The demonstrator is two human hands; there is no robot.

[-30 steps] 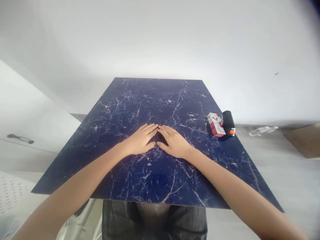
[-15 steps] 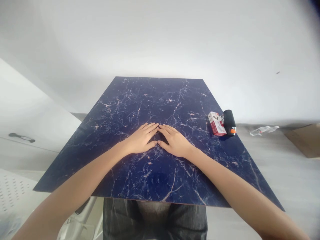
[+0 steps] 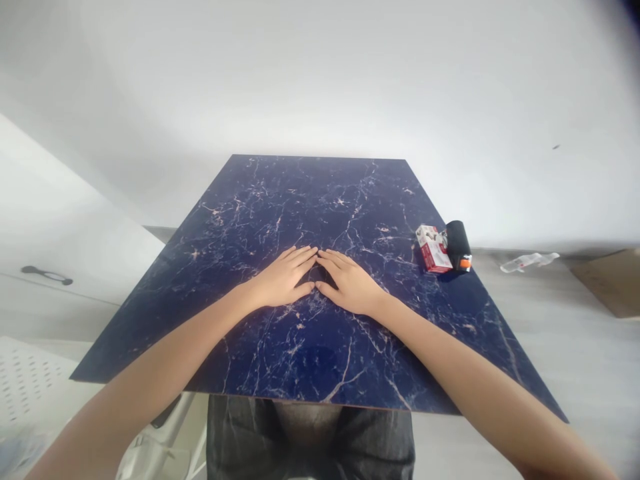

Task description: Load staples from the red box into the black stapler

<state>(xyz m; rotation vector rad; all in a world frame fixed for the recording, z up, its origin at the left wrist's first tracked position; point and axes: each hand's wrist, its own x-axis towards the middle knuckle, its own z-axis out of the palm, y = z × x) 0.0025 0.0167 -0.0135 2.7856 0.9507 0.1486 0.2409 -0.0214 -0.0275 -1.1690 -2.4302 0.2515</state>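
Observation:
My left hand (image 3: 283,276) lies palm down on a dark blue, marble-patterned table (image 3: 310,360), fingers stretched out and thumb apart. My right hand (image 3: 351,280) rests flat beside it in the same way, angled inward. The fingertips and thumb tips of both hands meet or nearly meet near the table's middle, framing a small patch of tabletop. Neither hand holds anything. To the right of my right hand, a red and white box (image 3: 434,249) sits near the table's right edge. Against it stands a black object with an orange patch (image 3: 459,245), its kind unclear.
A pale wall (image 3: 320,80) rises behind the table. On the floor at right lie a clear plastic bottle (image 3: 529,262) and a brown cardboard box (image 3: 611,283). At left is a white cabinet front with a dark handle (image 3: 47,275). A white perforated surface (image 3: 30,380) shows at lower left.

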